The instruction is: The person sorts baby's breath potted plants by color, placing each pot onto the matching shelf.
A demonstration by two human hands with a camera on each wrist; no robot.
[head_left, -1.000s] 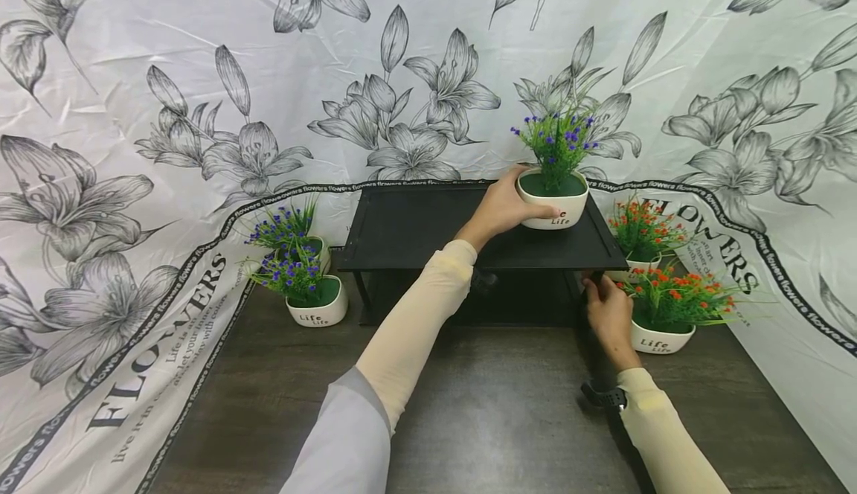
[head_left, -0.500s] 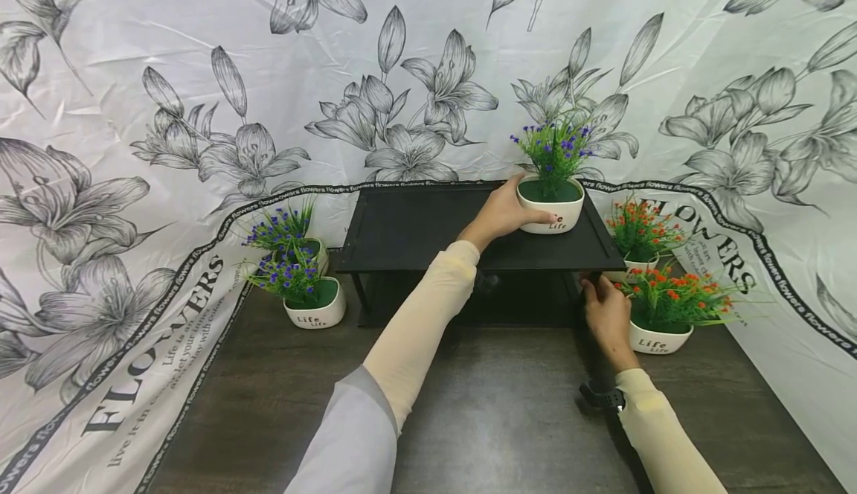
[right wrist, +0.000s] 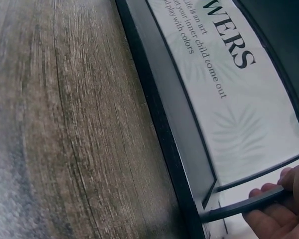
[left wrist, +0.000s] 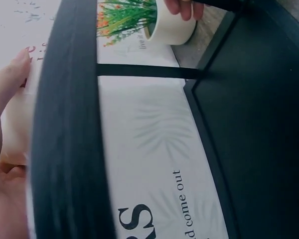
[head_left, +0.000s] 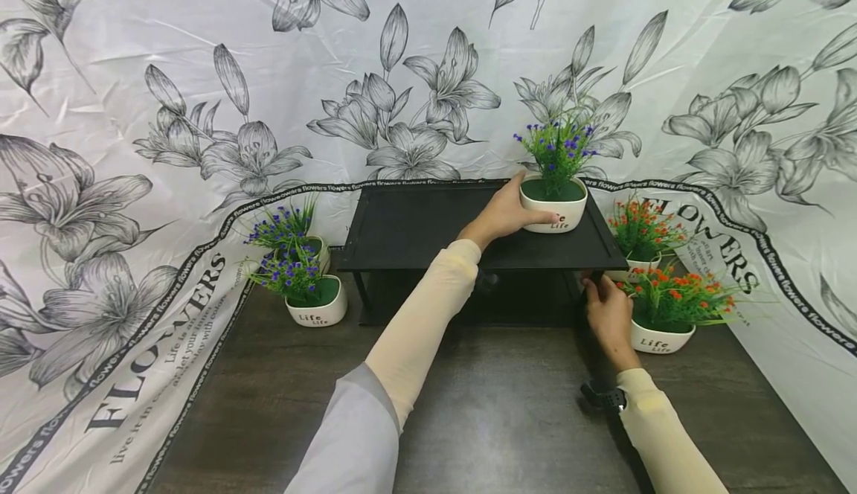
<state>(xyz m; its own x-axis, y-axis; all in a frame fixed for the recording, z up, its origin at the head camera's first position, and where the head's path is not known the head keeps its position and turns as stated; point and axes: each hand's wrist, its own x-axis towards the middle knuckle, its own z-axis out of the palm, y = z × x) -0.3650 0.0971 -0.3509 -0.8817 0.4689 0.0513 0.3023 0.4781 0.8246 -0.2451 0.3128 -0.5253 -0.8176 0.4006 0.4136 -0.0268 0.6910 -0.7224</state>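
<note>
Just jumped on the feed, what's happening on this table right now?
A person's left hand grips a white ceramic pot of purple artificial flowers standing at the back right of a black metal shelf stand on the dark wooden table. Their right hand holds the stand's front right leg. Two more purple-flower pots sit left of the stand, and two orange-flower pots to its right.
</note>
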